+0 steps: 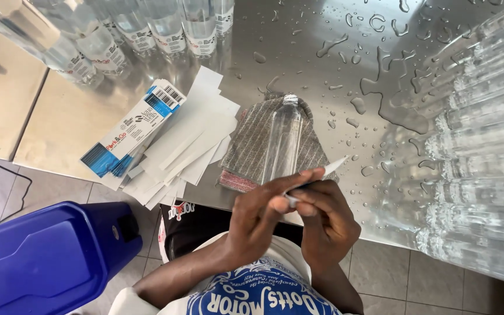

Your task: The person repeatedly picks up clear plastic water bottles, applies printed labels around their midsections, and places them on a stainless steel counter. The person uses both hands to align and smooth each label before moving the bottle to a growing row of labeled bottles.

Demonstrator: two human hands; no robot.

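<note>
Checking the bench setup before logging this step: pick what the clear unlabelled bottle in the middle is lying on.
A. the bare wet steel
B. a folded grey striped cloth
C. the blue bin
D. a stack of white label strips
B: the clear bottle lies on the folded grey striped cloth, with the white label strips beside the cloth and both hands peeling a strip just in front of it.

Work surface: a stainless steel table [298,52], reflective, with water droplets and small puddles spread beyond and to the right of the fingers. A seam divides the tabletop well to the left of the fingers. Floor: grey tiles [415,280] with visible grout lines, below the table edge. A blue plastic bin [53,256] stands on the floor, lower left.
</note>
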